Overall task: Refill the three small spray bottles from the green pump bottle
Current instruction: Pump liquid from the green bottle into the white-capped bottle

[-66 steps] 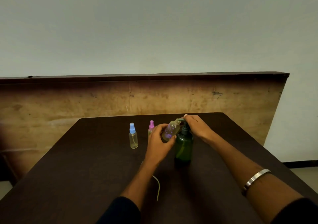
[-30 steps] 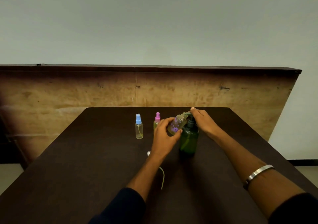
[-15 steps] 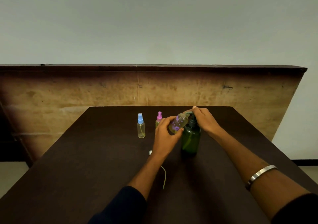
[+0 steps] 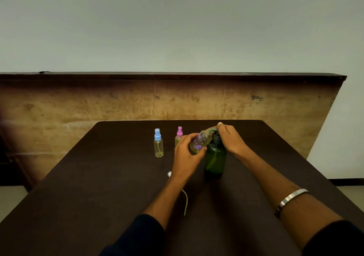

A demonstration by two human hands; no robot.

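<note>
Dark table (image 4: pixel 98 177) held my work: my left hand (image 4: pixel 185 157) gripped the tilted flowered bottle (image 4: pixel 201 140), light and slippery, at ten o'clock from the green pump bottle (image 4: pixel 214 160); my right hand (image 4: pixel 229 138) pressed its pump.

Dim, flat, greenish light; the dark tabletop (image 4: pixel 98 186) swallows shadows (only faint ones show beneath the arms). Wide-angle bending bows the edges. Soft focus throughout, no glare.
</note>
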